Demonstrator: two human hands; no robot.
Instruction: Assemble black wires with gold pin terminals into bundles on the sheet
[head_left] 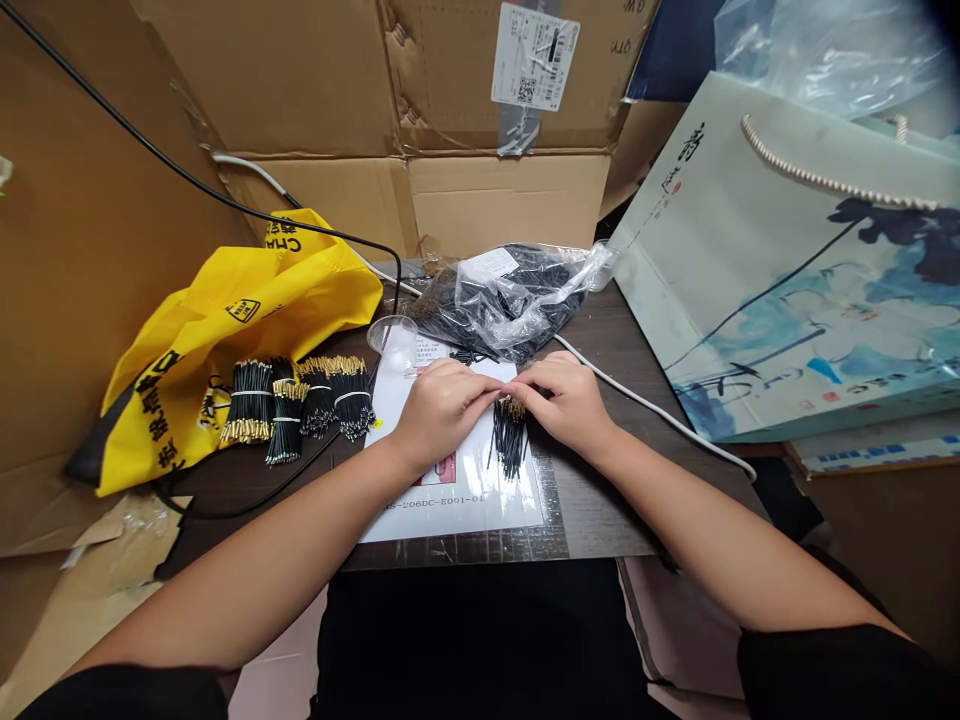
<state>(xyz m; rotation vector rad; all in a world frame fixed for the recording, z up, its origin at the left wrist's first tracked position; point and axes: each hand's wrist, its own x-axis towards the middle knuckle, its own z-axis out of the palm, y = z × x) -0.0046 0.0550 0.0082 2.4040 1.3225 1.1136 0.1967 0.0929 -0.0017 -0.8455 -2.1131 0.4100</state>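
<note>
Both my hands meet fingertip to fingertip above a printed sheet [517, 500] on the dark table. My left hand [444, 408] has its thumb and fingers pinched together, and my right hand [564, 398] pinches from the other side. Just under the fingertips lies a loose bunch of short black wires [510, 440] with gold ends toward my fingers. Whatever sits between the fingertips is too small to make out. To the left, several bundles of black wires with gold tips [251, 395] lie tied with white bands.
A yellow bag [247, 290] lies at the left. Behind my hands are a clear plastic bag of black wires [517, 295] and a small clear cup [394, 340]. A large paper bag [787, 270] stands right, by a white cable [660, 408]. Cardboard [510, 195] walls the back.
</note>
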